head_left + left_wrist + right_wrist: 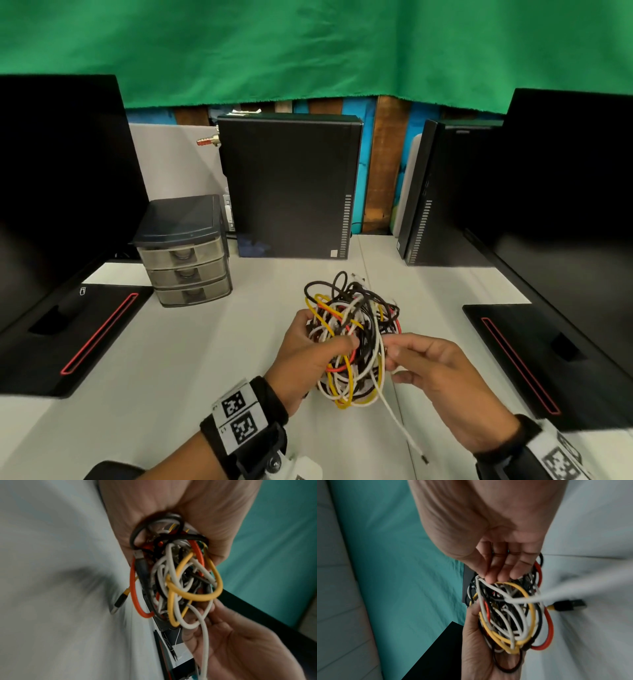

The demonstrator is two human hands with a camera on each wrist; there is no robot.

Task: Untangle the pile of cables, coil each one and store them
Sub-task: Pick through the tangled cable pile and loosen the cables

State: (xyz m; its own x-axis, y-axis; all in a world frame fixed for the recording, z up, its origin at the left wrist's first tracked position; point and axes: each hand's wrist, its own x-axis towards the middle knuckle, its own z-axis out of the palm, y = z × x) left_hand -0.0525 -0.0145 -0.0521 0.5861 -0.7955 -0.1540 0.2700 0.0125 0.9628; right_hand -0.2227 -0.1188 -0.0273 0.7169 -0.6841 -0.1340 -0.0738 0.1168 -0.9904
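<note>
White cable (399, 416) trailed loose from beneath the right hand (445, 380), its plug end dangling toward the tabletop (171, 359). That hand's fingers (489, 574) pinched a strand of it at the near side of the tangle (352, 339), probably to draw this one cable free first. The left hand (308, 356) gripped the tangle from the other side, thumb across the top and fingers curled around the yellow, orange, black and white loops, steadying the mass so a pull would not drag everything along. Both hands held it lifted off the surface. Beyond and to the left of the left fingers stood a small drawer unit (185, 253), closed, the likely place for storage. Farther off, computer towers (291, 185) stood upright between two dark monitors (61, 178).
</note>
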